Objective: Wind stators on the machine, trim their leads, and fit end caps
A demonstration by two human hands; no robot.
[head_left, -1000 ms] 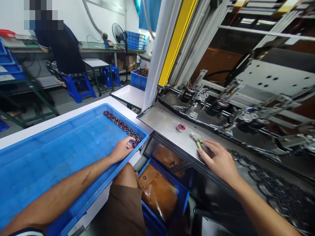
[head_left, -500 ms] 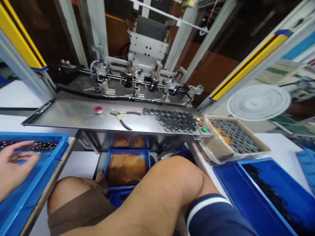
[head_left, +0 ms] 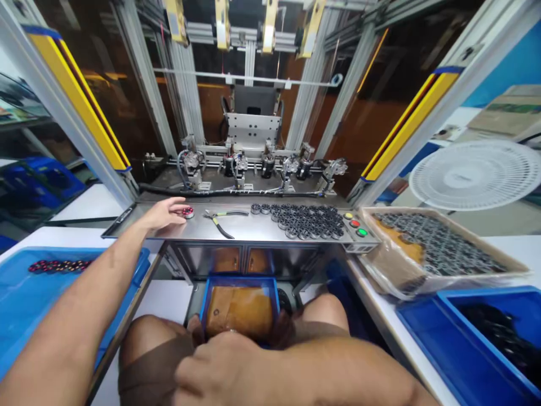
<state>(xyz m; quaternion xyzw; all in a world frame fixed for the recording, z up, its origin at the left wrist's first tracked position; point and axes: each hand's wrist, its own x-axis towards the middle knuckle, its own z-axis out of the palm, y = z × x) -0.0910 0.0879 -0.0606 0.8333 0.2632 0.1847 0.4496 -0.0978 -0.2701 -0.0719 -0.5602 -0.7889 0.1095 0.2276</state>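
My left hand (head_left: 165, 214) reaches over the metal tray's left part. Its fingers and thumb are apart, at the left side of a small round motor part with red windings (head_left: 188, 212); it is unclear whether they touch it. To the right lie cutting pliers (head_left: 222, 221) with black and yellow handles, jaws pointing left. My right hand (head_left: 215, 369) is low over my lap, back upward. Its fingers curl downward, the tips are hidden, and nothing shows in them. Many black ring-shaped parts (head_left: 308, 221) stand in rows on the tray's right.
A machine with clamping fixtures (head_left: 240, 169) stands behind the metal tray (head_left: 143, 211), between yellow guard bars. Coloured push buttons (head_left: 355, 224) sit at right, beside a carton of grey parts (head_left: 513, 276). Blue bins (head_left: 21, 304) flank me; a white fan (head_left: 473, 175) is right.
My left hand has gone from the left blue bin to the red-wound part on the tray. My right arm has come down, its hand now visible over my lap. The view has shifted.
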